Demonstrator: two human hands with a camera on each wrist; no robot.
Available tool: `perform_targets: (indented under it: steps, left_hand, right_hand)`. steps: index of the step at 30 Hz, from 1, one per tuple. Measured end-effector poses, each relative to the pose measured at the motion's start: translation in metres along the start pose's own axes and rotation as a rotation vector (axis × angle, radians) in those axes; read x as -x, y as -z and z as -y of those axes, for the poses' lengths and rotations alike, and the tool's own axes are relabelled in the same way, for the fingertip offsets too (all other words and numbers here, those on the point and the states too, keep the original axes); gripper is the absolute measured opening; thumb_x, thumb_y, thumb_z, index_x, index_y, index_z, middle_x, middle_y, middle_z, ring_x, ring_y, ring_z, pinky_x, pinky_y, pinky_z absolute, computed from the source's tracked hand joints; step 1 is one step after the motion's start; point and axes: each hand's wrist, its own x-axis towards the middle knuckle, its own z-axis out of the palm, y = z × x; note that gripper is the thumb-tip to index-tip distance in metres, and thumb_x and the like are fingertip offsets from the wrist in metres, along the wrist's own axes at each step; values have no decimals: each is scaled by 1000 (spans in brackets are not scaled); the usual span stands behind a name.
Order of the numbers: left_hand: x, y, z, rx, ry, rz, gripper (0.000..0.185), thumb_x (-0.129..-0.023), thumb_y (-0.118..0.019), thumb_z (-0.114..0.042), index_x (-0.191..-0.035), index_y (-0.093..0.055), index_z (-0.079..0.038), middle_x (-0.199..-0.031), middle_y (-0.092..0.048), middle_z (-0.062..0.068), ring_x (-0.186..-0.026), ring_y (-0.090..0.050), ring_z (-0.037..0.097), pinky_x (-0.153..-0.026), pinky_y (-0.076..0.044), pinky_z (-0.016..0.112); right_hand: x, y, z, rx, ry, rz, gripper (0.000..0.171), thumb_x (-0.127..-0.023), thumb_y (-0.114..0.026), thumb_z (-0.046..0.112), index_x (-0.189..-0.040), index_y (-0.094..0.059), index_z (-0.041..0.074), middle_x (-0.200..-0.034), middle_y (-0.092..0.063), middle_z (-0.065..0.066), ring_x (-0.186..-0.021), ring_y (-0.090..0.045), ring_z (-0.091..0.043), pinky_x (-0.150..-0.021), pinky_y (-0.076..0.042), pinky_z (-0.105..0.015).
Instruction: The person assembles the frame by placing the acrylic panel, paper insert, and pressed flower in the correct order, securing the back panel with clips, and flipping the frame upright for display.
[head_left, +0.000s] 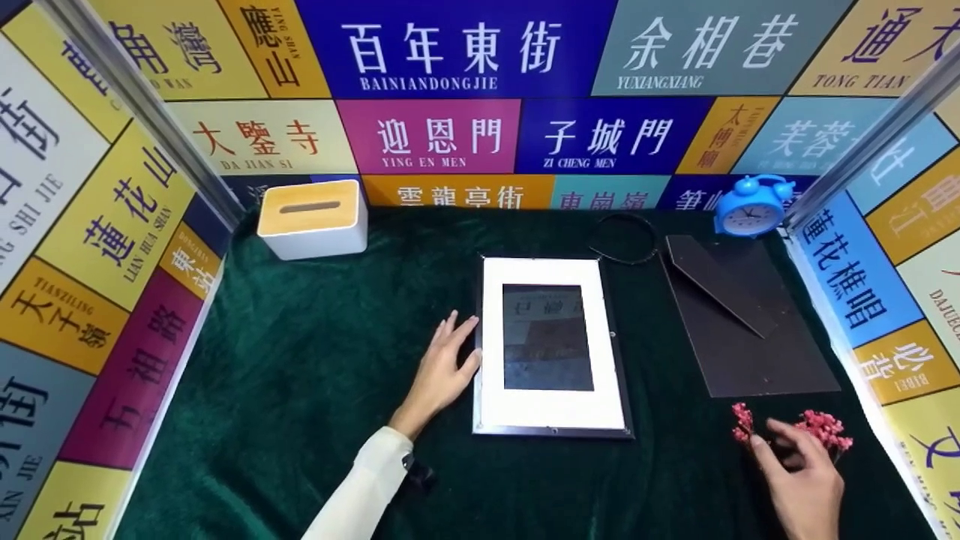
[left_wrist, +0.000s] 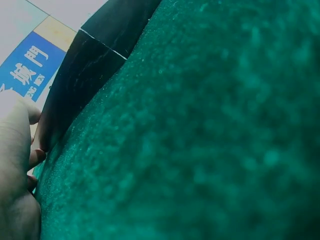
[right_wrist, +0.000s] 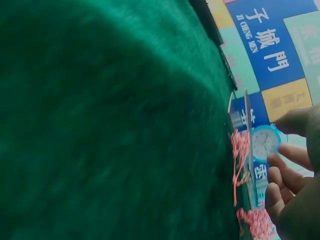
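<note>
A black picture frame point(head_left: 553, 416) with a white mat and dark glass lies flat at the middle of the green velvet cloth point(head_left: 300, 360). My left hand point(head_left: 452, 351) rests flat on the cloth, its straight fingers touching the frame's left edge; the left wrist view shows these fingertips point(left_wrist: 35, 156) against the dark frame edge point(left_wrist: 75, 80). At the lower right, my right hand point(head_left: 789, 451) lies over a sprig of pink dried flowers point(head_left: 825, 427), fingers loosely curved. In the right wrist view the fingers point(right_wrist: 289, 176) sit just beside the pink flowers point(right_wrist: 240, 150), with no clear grip on them.
A dark backing board point(head_left: 750, 337) with a folded stand lies right of the frame. Behind it are a black ring point(head_left: 622, 259) and a blue alarm clock point(head_left: 750, 207). A white tissue box point(head_left: 313, 219) stands at the back left. Printed walls enclose three sides.
</note>
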Motion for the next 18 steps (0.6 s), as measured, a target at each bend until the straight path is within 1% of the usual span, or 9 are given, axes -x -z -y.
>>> perform_targets:
  steps: [1,3,5,8,11,13,18]
  left_hand:
    - [0,1,-1,-1,-2,5,58,-108,-64,-28,-163,-55,-15,-175,-37,20,-163,-29,47,-128,-28,68]
    - [-2,2,-2,-4,-9,11,57,-108,-65,-29,-163,-55,-15,-175,-38,20,-163,-28,48,-128,-28,68]
    - [-3,3,-3,-6,-11,12,57,-108,-65,-29,-163,-55,-15,-175,-38,20,-163,-28,48,-128,-27,68]
    - [-4,4,-4,-6,-17,8,58,-108,-65,-29,-163,-55,-16,-175,-37,20,-162,-28,49,-128,-28,69]
    - [-4,3,-3,-11,-15,12,58,-109,-64,-30,-164,-54,-17,-176,-35,20,-163,-28,49,-128,-28,69]
    - [-3,2,-2,-17,-7,17,58,-109,-64,-31,-165,-54,-18,-176,-34,20,-163,-27,48,-128,-28,69]
    - [2,1,-1,-22,11,13,58,-110,-64,-32,-165,-53,-20,-178,-32,19,-164,-27,47,-128,-28,69]
  right_hand:
    - [1,2,-3,36,-8,16,36,-99,-85,17,-132,-77,5,-123,-70,-6,-96,-52,3,-77,-39,-9]
    - [3,5,-8,95,-3,47,36,-98,-86,18,-130,-78,5,-126,-70,-14,-97,-49,0,-76,-38,-13]
    - [4,6,-11,140,27,77,35,-97,-85,16,-129,-78,3,-127,-70,-19,-99,-49,-8,-78,-38,-20]
    - [5,7,-15,157,90,94,31,-95,-86,9,-123,-78,-1,-128,-71,-24,-106,-50,-23,-86,-39,-35]
    - [4,8,-18,159,135,100,26,-93,-86,4,-116,-78,-4,-126,-71,-28,-109,-49,-35,-89,-36,-49]
    - [4,9,-20,164,159,97,23,-91,-87,2,-112,-79,-5,-123,-71,-29,-110,-49,-36,-90,-35,-51]
    - [2,10,-24,193,224,105,20,-90,-88,1,-105,-80,-7,-118,-71,-30,-108,-50,-38,-90,-32,-51]
